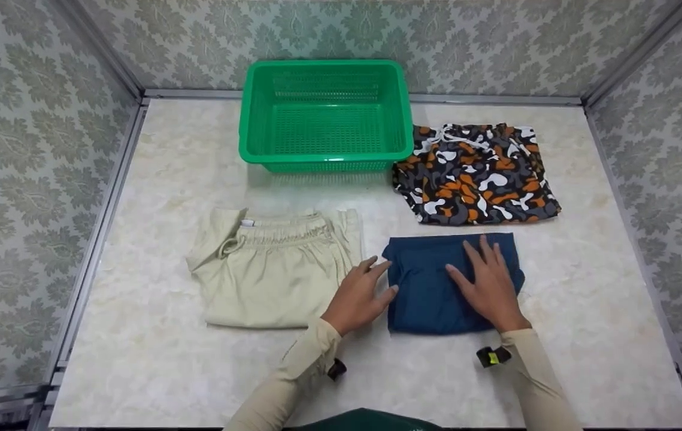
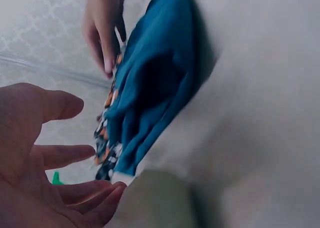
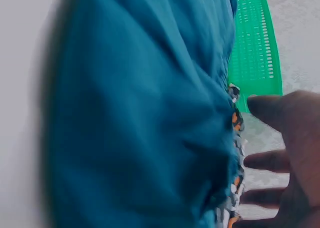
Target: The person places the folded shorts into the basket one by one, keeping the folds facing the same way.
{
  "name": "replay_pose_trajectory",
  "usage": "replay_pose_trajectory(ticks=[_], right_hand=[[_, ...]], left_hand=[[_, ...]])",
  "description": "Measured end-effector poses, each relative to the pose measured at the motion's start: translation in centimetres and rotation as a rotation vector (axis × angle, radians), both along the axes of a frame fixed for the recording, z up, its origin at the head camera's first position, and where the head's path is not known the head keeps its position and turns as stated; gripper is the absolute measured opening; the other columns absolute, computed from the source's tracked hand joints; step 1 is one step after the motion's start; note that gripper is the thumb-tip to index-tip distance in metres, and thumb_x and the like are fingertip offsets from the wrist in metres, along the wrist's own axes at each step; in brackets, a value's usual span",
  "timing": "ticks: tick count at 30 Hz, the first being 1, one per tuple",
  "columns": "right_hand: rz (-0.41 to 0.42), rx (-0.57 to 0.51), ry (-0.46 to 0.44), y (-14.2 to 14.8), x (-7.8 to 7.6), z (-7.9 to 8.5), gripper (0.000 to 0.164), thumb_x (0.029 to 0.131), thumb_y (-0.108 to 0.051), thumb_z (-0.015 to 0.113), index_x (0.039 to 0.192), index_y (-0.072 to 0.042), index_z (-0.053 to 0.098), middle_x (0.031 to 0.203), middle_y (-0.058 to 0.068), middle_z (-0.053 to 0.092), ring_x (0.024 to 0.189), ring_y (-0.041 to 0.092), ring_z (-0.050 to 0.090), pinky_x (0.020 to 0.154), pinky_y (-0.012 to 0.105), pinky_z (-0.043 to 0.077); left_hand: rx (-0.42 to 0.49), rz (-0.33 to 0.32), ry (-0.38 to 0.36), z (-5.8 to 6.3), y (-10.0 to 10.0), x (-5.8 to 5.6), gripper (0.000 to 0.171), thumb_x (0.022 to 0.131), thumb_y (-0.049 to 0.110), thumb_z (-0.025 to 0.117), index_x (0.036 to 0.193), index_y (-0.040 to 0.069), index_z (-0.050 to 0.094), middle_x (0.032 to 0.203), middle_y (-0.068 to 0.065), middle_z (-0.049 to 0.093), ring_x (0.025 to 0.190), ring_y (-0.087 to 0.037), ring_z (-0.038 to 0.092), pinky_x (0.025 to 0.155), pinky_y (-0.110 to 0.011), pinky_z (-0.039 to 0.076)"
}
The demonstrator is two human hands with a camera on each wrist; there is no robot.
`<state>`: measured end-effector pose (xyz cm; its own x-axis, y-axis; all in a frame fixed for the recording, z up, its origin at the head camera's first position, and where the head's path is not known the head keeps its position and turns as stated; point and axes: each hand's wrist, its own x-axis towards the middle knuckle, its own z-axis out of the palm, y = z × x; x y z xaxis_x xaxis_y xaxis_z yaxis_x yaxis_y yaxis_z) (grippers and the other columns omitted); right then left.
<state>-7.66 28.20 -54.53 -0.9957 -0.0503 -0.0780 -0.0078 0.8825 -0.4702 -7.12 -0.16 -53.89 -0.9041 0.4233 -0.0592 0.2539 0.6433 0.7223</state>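
Note:
A folded dark-blue garment [image 1: 436, 299] lies on the table at the front right. My right hand [image 1: 491, 293] is over its right half, fingers spread. At the garment's left edge, my left hand [image 1: 360, 299] has its fingers loosely extended and its thumb pointing toward the blue cloth. Beneath and beside that hand are beige shorts [image 1: 281, 281] with a gathered elastic waistband. In the left wrist view, the left hand's fingers [image 2: 67, 153] are apart with nothing between them. The right wrist view has the blue cloth [image 3: 140, 107] in front of the spread right hand [image 3: 300, 163].
A green plastic basket [image 1: 326, 160] stands at the back of the table. Camouflage-patterned shorts [image 1: 478, 179] with a white drawstring lie folded to its right, behind the blue garment. Patterned panels [image 1: 496, 54] wall the table [image 1: 155, 179] at the back and sides.

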Motion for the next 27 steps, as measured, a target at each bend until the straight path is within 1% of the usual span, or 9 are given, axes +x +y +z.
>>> replay_pose_trajectory(ticks=[2, 5, 9, 12, 16, 20, 23, 25, 27], right_hand=[[-0.012, -0.019, -0.034, -0.2, 0.4, -0.3, 0.081, 0.1, -0.055, 0.056, 0.156, -0.001, 0.035, 0.163, 0.031, 0.015, 0.147, 0.056, 0.009, 0.114, 0.07, 0.013], [-0.021, -0.04, -0.068, -0.5, 0.7, -1.0, 0.086, 0.099, -0.056, 0.057, 0.16, -0.003, 0.026, 0.165, 0.029, 0.008, 0.148, 0.055, 0.01, 0.113, 0.071, 0.016], [-0.044, -0.055, -0.061, -0.8, 1.0, -1.7, 0.088, 0.098, -0.052, 0.062, 0.161, -0.005, 0.022, 0.166, 0.027, 0.003, 0.147, 0.055, 0.012, 0.11, 0.074, 0.02], [-0.07, -0.062, -0.047, -0.9, 1.1, -2.1, 0.088, 0.097, -0.051, 0.064, 0.162, -0.007, 0.023, 0.166, 0.026, 0.005, 0.147, 0.054, 0.014, 0.109, 0.074, 0.022], [-0.088, -0.083, -0.054, -0.9, 1.2, -2.5, 0.089, 0.096, -0.053, 0.065, 0.162, -0.011, 0.024, 0.166, 0.026, 0.006, 0.148, 0.052, 0.017, 0.109, 0.072, 0.024], [-0.093, -0.092, -0.045, -0.9, 1.4, -2.5, 0.09, 0.095, -0.054, 0.066, 0.162, -0.012, 0.025, 0.165, 0.027, 0.008, 0.147, 0.052, 0.02, 0.108, 0.073, 0.026], [-0.092, -0.091, -0.032, -0.9, 1.5, -2.5, 0.089, 0.094, -0.051, 0.068, 0.162, -0.012, 0.026, 0.165, 0.028, 0.009, 0.147, 0.053, 0.02, 0.107, 0.074, 0.027], [-0.089, -0.092, -0.03, -0.9, 1.4, -2.5, 0.088, 0.094, -0.049, 0.069, 0.162, -0.011, 0.027, 0.165, 0.028, 0.009, 0.147, 0.053, 0.019, 0.107, 0.073, 0.026], [-0.084, -0.096, -0.026, -1.0, 1.3, -2.4, 0.086, 0.094, -0.045, 0.071, 0.161, -0.011, 0.028, 0.165, 0.028, 0.01, 0.147, 0.053, 0.018, 0.108, 0.073, 0.026]], left_hand=[[0.038, 0.01, -0.068, -0.1, 0.5, 0.4, 0.057, 0.102, 0.039, 0.059, 0.15, 0.009, 0.05, 0.151, -0.019, 0.047, 0.14, -0.033, 0.044, 0.112, -0.05, 0.038], [0.118, 0.041, -0.196, -0.1, 1.0, 0.7, 0.065, 0.101, 0.038, 0.06, 0.155, 0.007, 0.04, 0.148, -0.019, 0.05, 0.133, -0.032, 0.052, 0.107, -0.049, 0.043], [0.317, 0.1, -0.389, -0.2, 1.9, 0.6, 0.074, 0.101, 0.03, 0.061, 0.16, 0.004, 0.023, 0.145, -0.022, 0.052, 0.122, -0.032, 0.06, 0.099, -0.047, 0.049], [0.466, 0.164, -0.488, -0.5, 2.5, 0.4, 0.076, 0.101, 0.022, 0.062, 0.159, 0.0, 0.019, 0.142, -0.026, 0.053, 0.124, -0.036, 0.058, 0.101, -0.048, 0.048], [0.581, 0.26, -0.558, -0.9, 3.2, 0.2, 0.079, 0.097, 0.016, 0.066, 0.157, -0.005, 0.019, 0.13, -0.024, 0.06, 0.12, -0.035, 0.059, 0.102, -0.046, 0.047], [0.689, 0.361, -0.618, -1.1, 3.9, 0.1, 0.089, 0.091, 0.015, 0.074, 0.158, 0.0, 0.017, 0.125, -0.018, 0.058, 0.115, -0.031, 0.059, 0.1, -0.043, 0.048], [0.76, 0.436, -0.65, -1.2, 4.5, 0.0, 0.095, 0.085, 0.014, 0.081, 0.157, 0.005, 0.02, 0.129, -0.019, 0.052, 0.111, -0.03, 0.059, 0.094, -0.041, 0.051], [0.784, 0.471, -0.665, -1.1, 4.7, 0.0, 0.096, 0.082, 0.015, 0.083, 0.156, 0.006, 0.023, 0.135, -0.022, 0.048, 0.111, -0.03, 0.059, 0.093, -0.04, 0.052], [0.798, 0.491, -0.699, -0.9, 4.9, -0.3, 0.095, 0.081, 0.017, 0.085, 0.155, 0.006, 0.026, 0.137, -0.023, 0.05, 0.113, -0.03, 0.06, 0.094, -0.039, 0.052]])
